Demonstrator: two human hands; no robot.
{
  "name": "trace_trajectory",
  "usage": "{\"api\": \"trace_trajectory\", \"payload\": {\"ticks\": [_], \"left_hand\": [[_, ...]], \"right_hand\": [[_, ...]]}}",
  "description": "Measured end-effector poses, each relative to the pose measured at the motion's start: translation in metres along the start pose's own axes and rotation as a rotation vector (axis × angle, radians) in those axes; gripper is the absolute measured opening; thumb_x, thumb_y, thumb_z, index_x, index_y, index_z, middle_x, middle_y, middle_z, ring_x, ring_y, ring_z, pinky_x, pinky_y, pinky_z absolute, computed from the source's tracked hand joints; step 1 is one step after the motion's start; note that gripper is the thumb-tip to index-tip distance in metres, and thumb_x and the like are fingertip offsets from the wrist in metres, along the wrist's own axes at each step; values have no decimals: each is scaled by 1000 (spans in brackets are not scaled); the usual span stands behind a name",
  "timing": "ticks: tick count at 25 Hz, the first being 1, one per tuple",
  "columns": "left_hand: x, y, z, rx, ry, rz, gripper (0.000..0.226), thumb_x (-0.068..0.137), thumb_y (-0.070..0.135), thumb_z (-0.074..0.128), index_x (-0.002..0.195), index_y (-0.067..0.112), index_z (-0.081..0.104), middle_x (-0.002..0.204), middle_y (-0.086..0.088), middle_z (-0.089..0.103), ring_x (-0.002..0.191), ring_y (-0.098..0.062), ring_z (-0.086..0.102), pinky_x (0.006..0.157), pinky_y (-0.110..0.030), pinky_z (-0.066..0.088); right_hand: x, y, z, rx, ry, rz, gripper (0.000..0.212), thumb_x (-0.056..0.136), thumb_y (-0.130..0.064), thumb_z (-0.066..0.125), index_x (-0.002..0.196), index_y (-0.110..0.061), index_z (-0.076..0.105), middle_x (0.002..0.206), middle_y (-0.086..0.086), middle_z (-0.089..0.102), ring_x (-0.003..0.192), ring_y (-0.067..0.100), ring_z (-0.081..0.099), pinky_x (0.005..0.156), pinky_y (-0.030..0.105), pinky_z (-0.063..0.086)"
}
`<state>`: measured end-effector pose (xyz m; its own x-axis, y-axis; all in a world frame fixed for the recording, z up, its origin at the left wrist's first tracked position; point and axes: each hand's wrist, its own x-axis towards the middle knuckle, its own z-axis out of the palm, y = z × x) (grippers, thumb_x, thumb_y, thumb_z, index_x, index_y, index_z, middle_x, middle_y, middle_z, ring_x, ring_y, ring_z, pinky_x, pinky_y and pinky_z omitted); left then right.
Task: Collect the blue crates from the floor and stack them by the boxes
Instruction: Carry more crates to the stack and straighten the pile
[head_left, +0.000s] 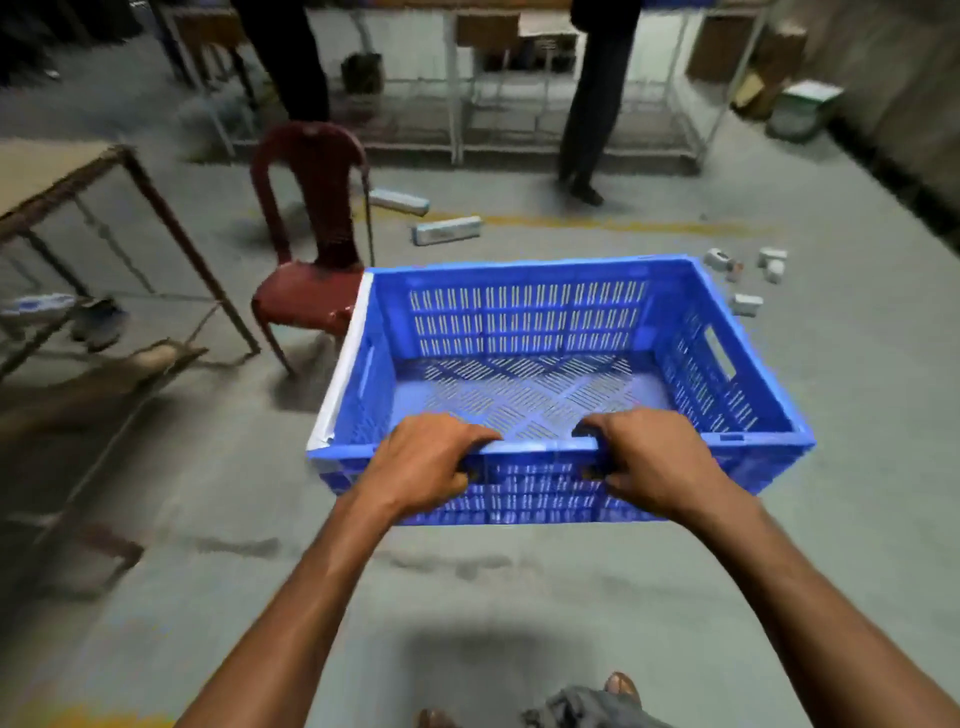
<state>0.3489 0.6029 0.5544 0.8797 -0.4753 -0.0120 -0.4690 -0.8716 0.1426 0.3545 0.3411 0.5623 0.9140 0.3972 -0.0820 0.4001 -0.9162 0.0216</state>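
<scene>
Both hands grip the near rim of the blue crate (545, 364) I carry above the grey floor (156, 519): left hand (421, 462) left of centre, right hand (649, 457) beside it, red chair (311, 249) off left.

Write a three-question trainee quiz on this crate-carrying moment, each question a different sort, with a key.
1. True or false: the blue crate has goods inside.
2. Which part of the crate do the left hand and right hand grip? A) the far rim B) the near rim C) the side handle slots
3. Fill in: the piece of furniture just left of the crate is a red ____.

Key:
1. False. Its slotted bottom shows bare.
2. B. Both hands close over the near rim, side by side.
3. Chair.
</scene>
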Motion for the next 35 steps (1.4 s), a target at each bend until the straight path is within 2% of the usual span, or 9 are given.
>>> {"api": "trace_trajectory", "payload": {"ticks": [3, 7, 13, 17, 20, 23, 30, 33, 35], "left_hand": [[93, 75, -9, 17, -79, 204, 42, 80, 45, 73, 119, 38, 58, 103, 6, 71, 101, -24, 64, 66, -32, 41], [214, 210, 1, -22, -233, 463, 49, 69, 41, 82, 114, 34, 64, 105, 10, 71, 103, -18, 65, 72, -30, 46], [343, 417, 41, -114, -551, 744, 56, 71, 32, 88, 122, 24, 66, 113, 7, 70, 106, -13, 65, 85, -28, 48], [406, 535, 69, -111, -740, 903, 68, 65, 64, 83, 119, 29, 64, 108, 20, 68, 104, -5, 66, 89, -27, 51], [449, 611, 101, 14, -600, 1039, 56, 69, 69, 77, 107, 29, 68, 83, 17, 63, 88, -14, 67, 76, -32, 52], [482, 674, 123, 22, -469, 1168, 49, 75, 65, 74, 101, 24, 70, 76, 9, 60, 83, -21, 65, 65, -32, 45], [525, 835, 161, 116, -256, 1551, 54, 85, 61, 63, 128, 29, 62, 108, -1, 73, 102, -28, 67, 78, -35, 52], [544, 909, 177, 146, -200, 1644, 44, 86, 60, 61, 117, 28, 62, 104, -1, 73, 99, -30, 67, 75, -36, 53], [552, 961, 194, 164, -145, 1665, 39, 87, 60, 59, 105, 26, 59, 96, -3, 72, 93, -33, 67, 69, -37, 51]], "right_hand": [[-57, 93, 4, 122, 25, 163, 32, 78, -48, 68, 97, -23, 63, 89, 0, 73, 93, 28, 67, 65, 35, 45], [-147, 220, 17, 293, -15, 398, 28, 72, -46, 74, 85, -26, 60, 76, -6, 65, 86, 23, 66, 64, 33, 44], [-278, 377, 44, 447, -30, 731, 34, 64, -51, 80, 82, -28, 61, 74, -4, 66, 80, 18, 64, 69, 37, 52], [-339, 453, 56, 446, -18, 909, 46, 65, -51, 82, 91, -17, 63, 73, 0, 65, 80, 23, 64, 69, 37, 51], [-363, 505, 67, 445, 16, 1012, 45, 67, -52, 82, 96, -23, 64, 81, -2, 68, 88, 24, 64, 69, 35, 50], [-390, 544, 81, 383, 112, 1126, 46, 69, -55, 80, 106, -32, 64, 95, -5, 72, 98, 24, 65, 69, 33, 43], [-470, 612, 123, 442, 77, 1532, 51, 74, -64, 71, 115, -33, 66, 107, -2, 73, 107, 26, 66, 77, 35, 50], [-510, 652, 133, 360, 98, 1608, 52, 78, -62, 70, 121, -33, 64, 113, 0, 73, 112, 27, 64, 80, 34, 49], [-544, 685, 143, 262, 108, 1625, 43, 80, -60, 68, 111, -32, 64, 108, 0, 73, 109, 27, 64, 74, 33, 47]]}}
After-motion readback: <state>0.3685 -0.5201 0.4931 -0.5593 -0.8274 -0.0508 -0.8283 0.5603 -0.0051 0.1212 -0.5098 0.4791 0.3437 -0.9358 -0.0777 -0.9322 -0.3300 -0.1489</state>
